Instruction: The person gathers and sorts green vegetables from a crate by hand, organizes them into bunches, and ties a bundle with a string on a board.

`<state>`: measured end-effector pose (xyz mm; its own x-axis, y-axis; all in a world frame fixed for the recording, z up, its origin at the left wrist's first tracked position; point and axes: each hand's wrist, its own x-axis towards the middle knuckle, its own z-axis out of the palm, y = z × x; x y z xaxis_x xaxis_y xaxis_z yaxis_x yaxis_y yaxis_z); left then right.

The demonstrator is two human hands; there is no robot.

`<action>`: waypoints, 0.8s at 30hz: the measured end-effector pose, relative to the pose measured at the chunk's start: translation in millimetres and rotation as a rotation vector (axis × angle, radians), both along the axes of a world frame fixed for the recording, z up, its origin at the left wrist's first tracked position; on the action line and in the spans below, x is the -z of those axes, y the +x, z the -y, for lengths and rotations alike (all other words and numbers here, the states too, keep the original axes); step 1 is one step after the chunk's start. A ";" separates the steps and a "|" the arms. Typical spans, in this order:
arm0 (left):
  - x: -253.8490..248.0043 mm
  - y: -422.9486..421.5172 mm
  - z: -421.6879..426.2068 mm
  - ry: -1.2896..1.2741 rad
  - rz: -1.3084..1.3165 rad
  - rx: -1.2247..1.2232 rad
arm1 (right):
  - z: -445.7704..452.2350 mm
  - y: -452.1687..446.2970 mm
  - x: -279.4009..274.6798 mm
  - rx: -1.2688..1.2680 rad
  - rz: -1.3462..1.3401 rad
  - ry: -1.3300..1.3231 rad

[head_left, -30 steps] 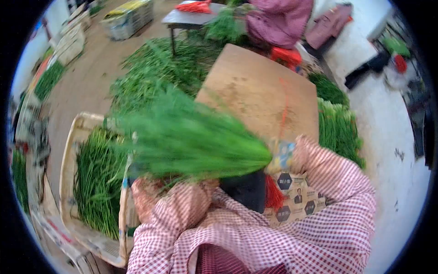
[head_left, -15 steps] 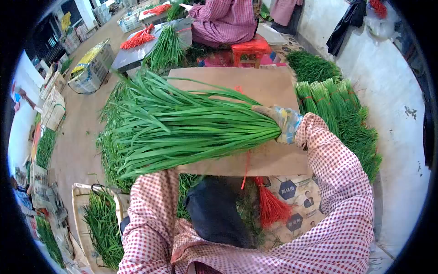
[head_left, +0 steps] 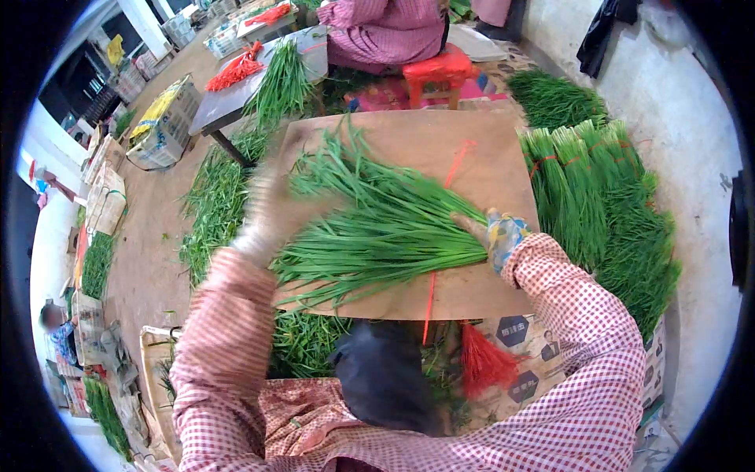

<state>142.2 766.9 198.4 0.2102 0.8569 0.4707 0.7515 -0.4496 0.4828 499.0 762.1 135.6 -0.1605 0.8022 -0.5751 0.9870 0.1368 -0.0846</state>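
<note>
A large bunch of garlic chives (head_left: pixel 385 228) lies across a brown board (head_left: pixel 487 295), leaves to the left and stems to the right. My right hand (head_left: pixel 497 236), in a patterned glove, is closed around the stem end. At the leaf end, above the board's left edge, my left hand (head_left: pixel 283 204) is smeared by motion, so its fingers cannot be made out. A red tie (head_left: pixel 429 303) runs beneath the bunch, one end showing above it and the other hanging over the board's front edge.
Tied chive bundles (head_left: pixel 578 169) stand by the wall on the right. Loose leaves (head_left: pixel 212 212) cover the floor to the left. Red ties (head_left: pixel 484 362) hang below the board. Ahead, a person in pink (head_left: pixel 385 35) sits on a red stool (head_left: pixel 440 71) near a grey table (head_left: pixel 212 110).
My left hand, hidden behind the leaves before, has come into view at the leaf end. The leaves now lie lower on the board and reach less far left. My right hand keeps its grip.
</note>
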 end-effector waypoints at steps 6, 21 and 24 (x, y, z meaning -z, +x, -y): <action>42.7 159.4 15.7 -0.214 -0.743 0.488 | 0.3 -3.4 -13.5 0.145 -0.045 -0.027; 49.9 136.2 -54.3 -0.429 -0.841 0.477 | -22.5 8.5 -12.1 -0.105 -0.178 -0.129; 52.5 134.8 -43.3 -0.361 -0.759 0.441 | -13.0 18.8 4.5 -0.327 -0.170 0.112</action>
<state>277.0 810.2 145.9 0.6907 0.6941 -0.2026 0.7197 -0.6870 0.1001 517.9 775.1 131.1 -0.5033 0.7496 -0.4298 0.8632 0.4594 -0.2095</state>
